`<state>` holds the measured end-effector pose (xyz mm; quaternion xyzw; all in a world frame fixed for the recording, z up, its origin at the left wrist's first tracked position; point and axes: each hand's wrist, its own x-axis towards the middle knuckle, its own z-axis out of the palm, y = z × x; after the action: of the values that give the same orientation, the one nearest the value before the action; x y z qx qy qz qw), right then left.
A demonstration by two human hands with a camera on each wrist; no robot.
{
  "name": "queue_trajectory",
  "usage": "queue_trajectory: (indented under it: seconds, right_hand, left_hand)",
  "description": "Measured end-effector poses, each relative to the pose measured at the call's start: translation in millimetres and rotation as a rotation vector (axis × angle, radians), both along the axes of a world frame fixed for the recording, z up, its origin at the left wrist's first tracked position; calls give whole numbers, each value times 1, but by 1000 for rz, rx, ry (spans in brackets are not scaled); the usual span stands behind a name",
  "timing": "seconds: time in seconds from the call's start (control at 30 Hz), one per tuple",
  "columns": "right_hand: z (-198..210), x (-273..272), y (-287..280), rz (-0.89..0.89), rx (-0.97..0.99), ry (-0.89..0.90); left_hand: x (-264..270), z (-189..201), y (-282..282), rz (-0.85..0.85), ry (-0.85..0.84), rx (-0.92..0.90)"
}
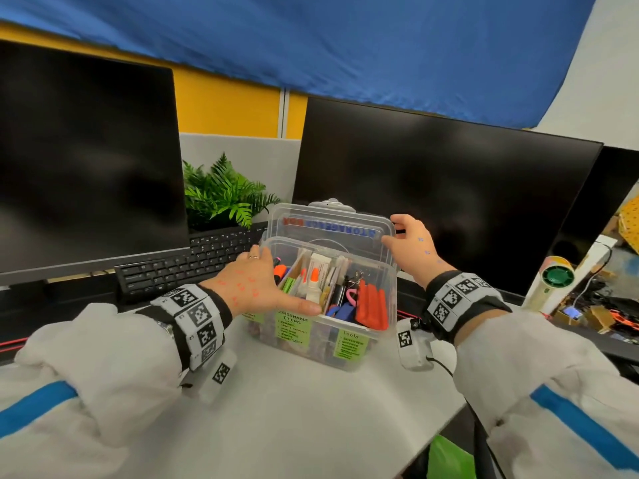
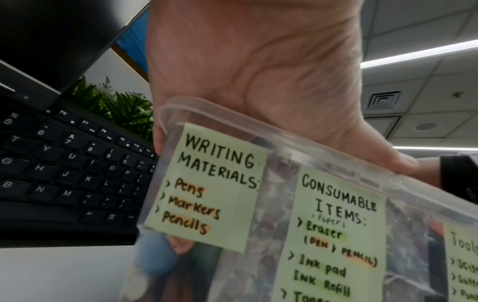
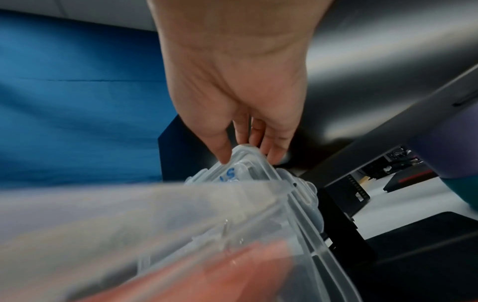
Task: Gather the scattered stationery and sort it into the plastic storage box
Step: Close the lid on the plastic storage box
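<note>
The clear plastic storage box (image 1: 325, 350) stands on the white desk (image 1: 294, 416), its lid (image 1: 328, 224) tipped up at the back. Inside are an orange marker (image 1: 280, 270), a glue bottle (image 1: 314, 283), black clips (image 1: 352, 280) and a red-handled tool (image 1: 371, 305). My left hand (image 1: 266, 278) rests flat over the front left corner, thumb lying along the front rim. The left wrist view shows this left hand (image 2: 258, 71) above the box (image 2: 279, 163) and its green labels. My right hand (image 1: 392, 231) pinches the lid's right corner; up close the right hand (image 3: 245, 143) has thumb and fingers on the lid (image 3: 248, 161).
A black keyboard (image 1: 193, 261) lies left of the box. Two dark monitors (image 1: 86, 160) (image 1: 442, 195) stand behind, with a green plant (image 1: 221, 195) between them. A cream cylinder with a green cap (image 1: 553, 278) stands at the right, near the desk's edge.
</note>
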<state>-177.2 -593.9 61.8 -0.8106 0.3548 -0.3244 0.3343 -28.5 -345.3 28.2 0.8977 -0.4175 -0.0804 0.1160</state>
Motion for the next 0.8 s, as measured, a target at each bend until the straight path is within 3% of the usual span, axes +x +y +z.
queue_trajectory:
  seconds: [0.17,0.27,0.33,0.53,0.67,0.8]
  right_hand:
    - [-5,9,-2,-25,-66,101]
    - [-13,11,7,-88,-133,332]
    - [-23,11,13,-128,-191,390]
    - [-24,5,7,-184,-64,90]
    - [-26,-1,-3,-156,-15,176]
    - [-18,-11,-11,-100,-44,-69]
  left_hand:
    - [-2,-1,1,20,-6,-12]
    - [-4,-1,2,24,-3,-27]
    - [-7,-1,4,27,-1,-36]
    - [-7,-3,7,49,-14,-49]
    - [-7,-3,9,43,-15,-65]
    - [-10,-2,9,47,-12,-88]
